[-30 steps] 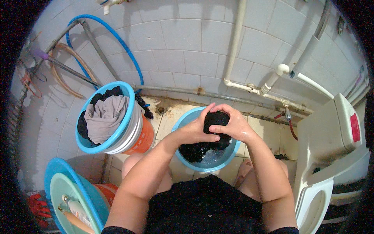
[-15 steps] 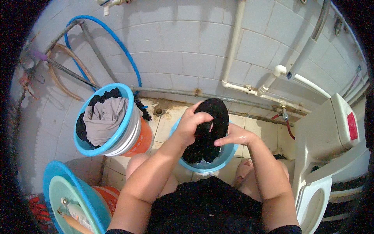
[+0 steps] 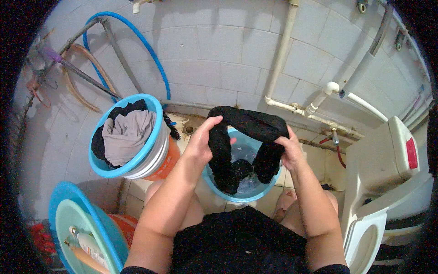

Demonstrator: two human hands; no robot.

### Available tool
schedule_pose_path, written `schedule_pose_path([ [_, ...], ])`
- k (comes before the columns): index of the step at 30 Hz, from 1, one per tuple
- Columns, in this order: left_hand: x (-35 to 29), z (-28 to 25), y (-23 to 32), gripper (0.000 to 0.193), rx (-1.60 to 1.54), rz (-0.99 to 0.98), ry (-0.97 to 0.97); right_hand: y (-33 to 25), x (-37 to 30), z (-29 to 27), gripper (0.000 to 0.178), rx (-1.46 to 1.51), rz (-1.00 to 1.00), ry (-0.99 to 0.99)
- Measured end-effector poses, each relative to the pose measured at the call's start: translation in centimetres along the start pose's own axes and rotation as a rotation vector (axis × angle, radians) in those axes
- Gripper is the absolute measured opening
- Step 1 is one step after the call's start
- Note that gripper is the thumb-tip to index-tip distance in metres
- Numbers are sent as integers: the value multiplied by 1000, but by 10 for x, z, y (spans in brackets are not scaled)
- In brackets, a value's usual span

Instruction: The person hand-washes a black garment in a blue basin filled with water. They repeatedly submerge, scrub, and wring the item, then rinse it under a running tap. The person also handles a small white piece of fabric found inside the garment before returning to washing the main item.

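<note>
A wet black cloth (image 3: 250, 123) is stretched between my two hands over a light blue basin (image 3: 242, 199). My left hand (image 3: 200, 142) is closed round its left side, thumb near the top and a fingertip showing past the inner edge. On the other side, my right hand (image 3: 291, 148) pinches the upper right corner between thumb and fingers. Both ends of the cloth hang down into the basin, where water (image 3: 246, 145) shows between them. Which garment it is, I cannot tell.
On the left stands a bucket (image 3: 159, 155) topped by a blue basin (image 3: 157, 114) of grey and black clothes. Nearer, tilted blue and green basins (image 3: 68, 205) hold a bottle and a wooden-handled tool. A toilet (image 3: 378, 164) is at right; pipes (image 3: 278, 64) run along the wall.
My hands have moved apart and spread the bunched black cloth into an arch. The basin's water now shows beneath it. The whole view has shifted slightly.
</note>
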State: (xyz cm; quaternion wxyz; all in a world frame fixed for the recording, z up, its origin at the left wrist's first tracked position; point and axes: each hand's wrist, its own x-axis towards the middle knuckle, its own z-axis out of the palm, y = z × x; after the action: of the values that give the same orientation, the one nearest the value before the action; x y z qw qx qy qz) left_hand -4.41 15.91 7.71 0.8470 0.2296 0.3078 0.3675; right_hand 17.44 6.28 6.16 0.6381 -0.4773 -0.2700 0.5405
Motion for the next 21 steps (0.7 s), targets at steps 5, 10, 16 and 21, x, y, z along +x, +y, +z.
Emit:
schedule_pose_path([
  [5, -4, 7, -8, 41, 53, -122, -121, -20, -9, 6, 69, 8, -126, -113],
  [10, 7, 19, -20, 40, -107, -199, -304, -18, -11, 36, 86, -51, -354, -261],
  [16, 23, 32, -43, 28, -170, -112, -5, 19, -9, 45, 74, -664, -685, 2],
  [21, 21, 43, -48, 22, 113, 218, 56, 12, -24, 66, 91, -815, -705, -137],
])
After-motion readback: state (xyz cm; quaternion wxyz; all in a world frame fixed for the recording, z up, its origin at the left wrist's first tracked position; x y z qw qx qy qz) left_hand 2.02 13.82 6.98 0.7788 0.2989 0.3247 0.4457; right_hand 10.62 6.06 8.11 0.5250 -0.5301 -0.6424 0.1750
